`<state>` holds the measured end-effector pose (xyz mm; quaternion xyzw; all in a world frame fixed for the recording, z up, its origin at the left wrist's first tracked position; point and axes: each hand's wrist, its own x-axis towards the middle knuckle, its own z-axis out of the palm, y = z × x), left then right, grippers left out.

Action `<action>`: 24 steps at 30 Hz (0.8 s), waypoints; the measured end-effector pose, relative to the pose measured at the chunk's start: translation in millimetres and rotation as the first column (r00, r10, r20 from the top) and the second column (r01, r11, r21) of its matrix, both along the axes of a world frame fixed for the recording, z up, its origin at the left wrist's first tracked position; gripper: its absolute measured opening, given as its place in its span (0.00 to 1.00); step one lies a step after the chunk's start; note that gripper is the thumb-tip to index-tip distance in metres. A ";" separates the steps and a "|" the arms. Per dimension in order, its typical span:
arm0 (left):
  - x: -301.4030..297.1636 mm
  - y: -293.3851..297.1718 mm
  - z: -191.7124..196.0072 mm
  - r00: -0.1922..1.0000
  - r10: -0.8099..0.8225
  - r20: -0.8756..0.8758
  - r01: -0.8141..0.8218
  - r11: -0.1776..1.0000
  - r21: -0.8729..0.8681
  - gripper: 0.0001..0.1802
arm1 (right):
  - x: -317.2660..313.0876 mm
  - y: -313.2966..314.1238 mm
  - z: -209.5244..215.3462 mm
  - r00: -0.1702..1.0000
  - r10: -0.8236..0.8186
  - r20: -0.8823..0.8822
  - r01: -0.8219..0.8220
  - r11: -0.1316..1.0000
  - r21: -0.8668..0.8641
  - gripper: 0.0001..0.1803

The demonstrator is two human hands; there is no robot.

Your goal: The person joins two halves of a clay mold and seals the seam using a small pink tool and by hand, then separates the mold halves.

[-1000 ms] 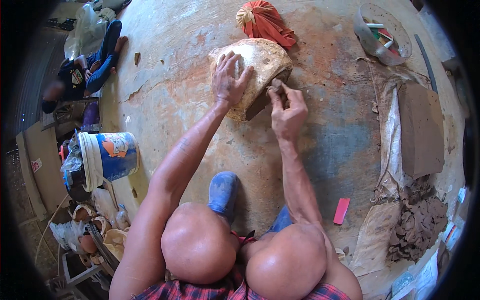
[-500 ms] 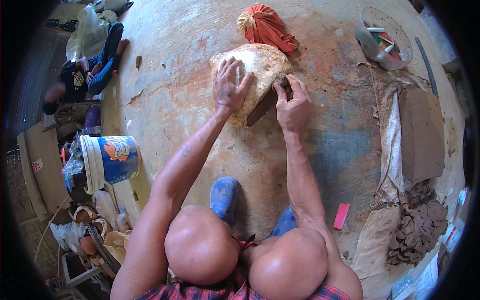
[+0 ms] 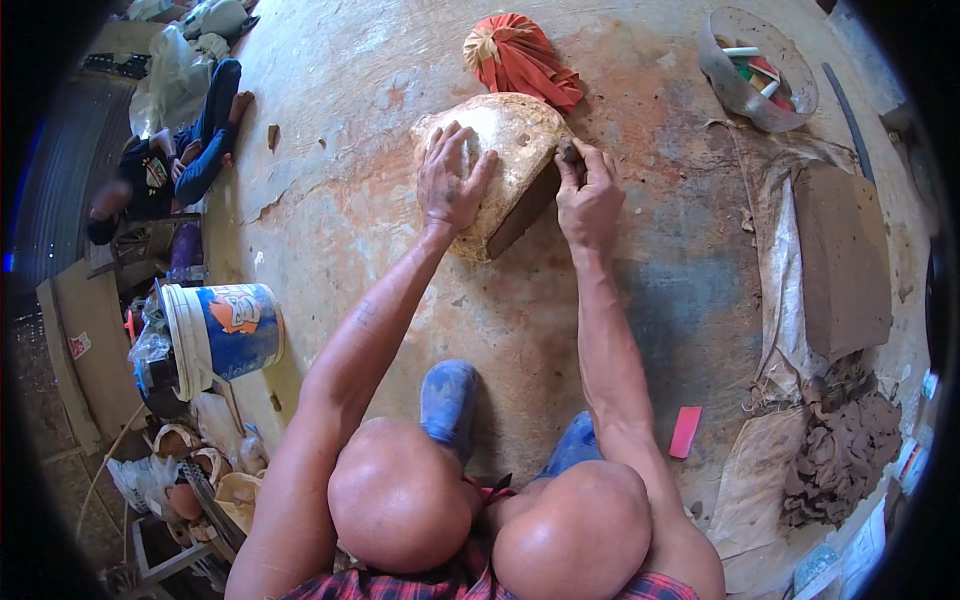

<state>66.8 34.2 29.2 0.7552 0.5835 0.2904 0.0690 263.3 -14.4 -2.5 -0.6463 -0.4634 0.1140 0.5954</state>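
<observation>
A chunky off-white mold, stained brown (image 3: 520, 135), rests on the floor in front of me. Dark brown clay (image 3: 523, 218) shows along its slanting right side. My left hand (image 3: 452, 185) lies flat on top of the mold with its fingers spread. At the mold's right edge, my right hand (image 3: 592, 205) pinches a small lump of brown clay (image 3: 569, 152) between thumb and fingers. Just beyond the mold sits a gathered red cloth bundle (image 3: 525, 65) with a tan knot.
At right are a bowl of tools (image 3: 712, 75), a dark rod (image 3: 848, 120), a brown clay block (image 3: 845, 265), clay scraps (image 3: 845, 455) and a red strip (image 3: 685, 431). A blue-and-white bucket (image 3: 240, 330) stands left. Farther off, a person (image 3: 160, 175) sits near the wall.
My right hand has shifted slightly at the mold's edge, and the clay lump shows more plainly in its fingers. The left hand stays on the mold. The whole view has shifted a little.
</observation>
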 end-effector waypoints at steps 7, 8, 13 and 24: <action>-3.0 -0.4 0.7 1.000 0.009 0.004 -0.009 1.000 -0.004 0.32 | 16.1 9.3 -23.8 0.856 0.035 -0.515 -0.081 0.994 -0.067 0.13; -3.0 -2.5 -1.4 1.000 0.005 0.010 -0.005 1.000 -0.009 0.32 | 15.8 11.8 -25.3 0.937 0.017 -0.348 -0.055 0.994 -0.099 0.13; -4.1 -1.3 0.2 1.000 0.009 0.013 -0.009 1.000 -0.017 0.32 | 18.1 13.4 -30.9 0.946 -0.039 -0.321 -0.039 0.972 -0.231 0.13; 1.1 -1.8 -1.1 1.000 -0.001 0.016 0.001 1.000 -0.012 0.33 | 22.3 0.2 -40.6 0.969 0.007 -0.245 -0.056 0.979 -0.194 0.12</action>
